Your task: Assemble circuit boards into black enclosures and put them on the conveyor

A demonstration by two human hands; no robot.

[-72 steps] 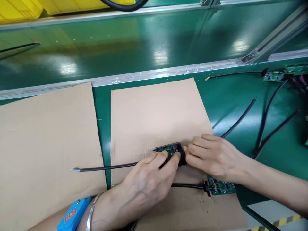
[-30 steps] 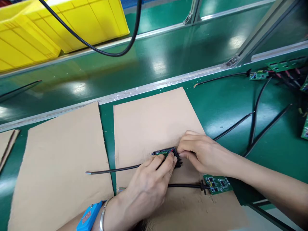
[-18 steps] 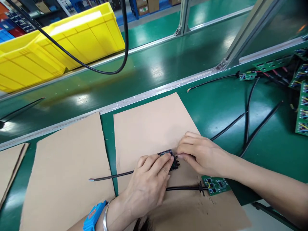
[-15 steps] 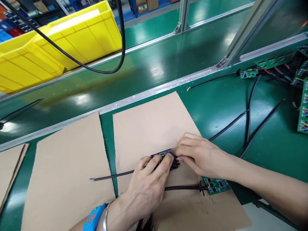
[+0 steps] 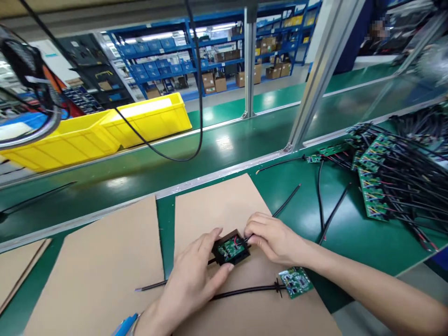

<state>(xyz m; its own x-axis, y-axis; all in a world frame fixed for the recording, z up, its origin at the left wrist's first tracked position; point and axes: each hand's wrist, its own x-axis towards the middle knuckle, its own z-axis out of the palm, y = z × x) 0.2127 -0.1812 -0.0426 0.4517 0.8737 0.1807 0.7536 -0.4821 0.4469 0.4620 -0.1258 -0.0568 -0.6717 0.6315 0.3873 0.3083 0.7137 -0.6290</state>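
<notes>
A small black plastic case (image 5: 231,262) with a green circuit board (image 5: 230,249) and a red wire inside lies face up on cardboard. My left hand (image 5: 194,266) straddles its left end, index finger at the upper corner and thumb along the lower edge. At the case's right end, my right hand (image 5: 271,238) pinches the black cable (image 5: 287,200), which runs on past my knuckles to the upper right. Another black cable (image 5: 152,285) leaves the left end beneath my left hand. Just below, a second circuit board (image 5: 296,282) with its own cable (image 5: 250,290) lies on the cardboard.
A cardboard sheet (image 5: 105,261) lies to the left on the green bench (image 5: 301,186). Many wired circuit boards (image 5: 374,186) are heaped at the right. Yellow bins (image 5: 150,119) stand behind the metal rail. A black cable (image 5: 201,93) hangs in a loop overhead.
My left fingers have moved off the top of the case to its edges, uncovering the board inside. My right hand stays at the case's right end. The view has tilted up.
</notes>
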